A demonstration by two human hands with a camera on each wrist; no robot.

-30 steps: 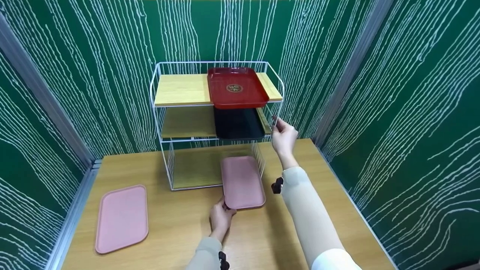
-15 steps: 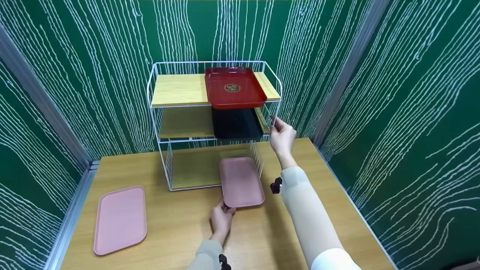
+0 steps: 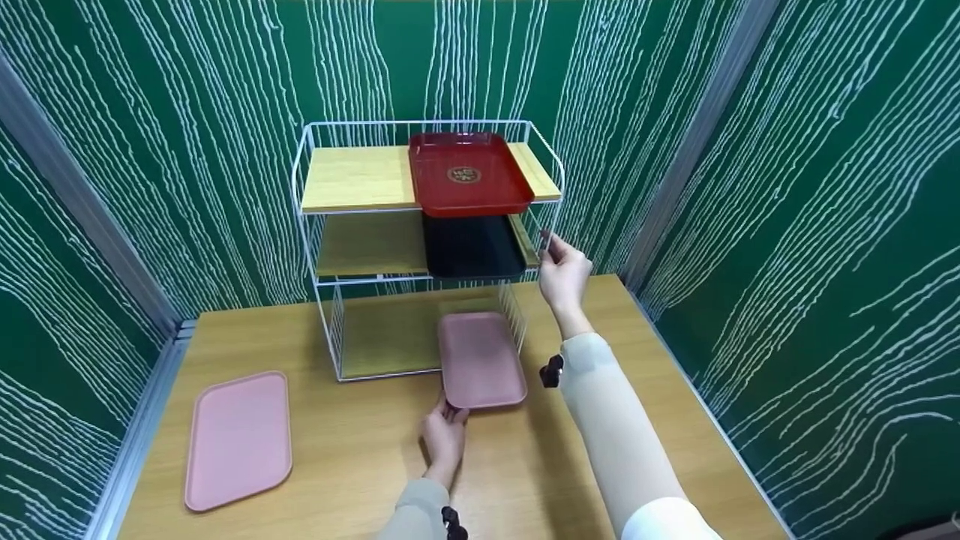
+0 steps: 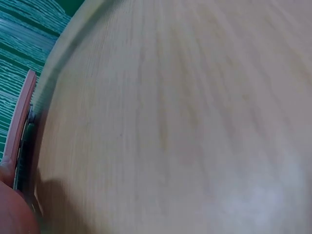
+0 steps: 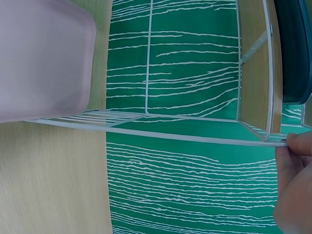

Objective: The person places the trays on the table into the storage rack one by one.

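Note:
A white wire rack (image 3: 322,300) with three wooden shelves stands at the back of the table. A pink tray (image 3: 480,360) lies half inside the rack's bottom level, its near end sticking out. My left hand (image 3: 445,433) pinches that tray's near left corner. The tray's edge (image 4: 19,122) shows at the left of the left wrist view. My right hand (image 3: 564,271) grips the rack's front right wire post (image 5: 195,136) at middle-shelf height. A red tray (image 3: 465,174) sits on the top shelf and a black tray (image 3: 472,246) on the middle one.
A second pink tray (image 3: 238,438) lies flat on the table's (image 3: 360,465) left side near the metal wall rail. Green patterned walls close in the table at the back and both sides. The rack's left halves hold no trays.
The pink tray has slid a little farther into the rack's bottom level, with my left hand following it. My right hand has stayed on the rack's post.

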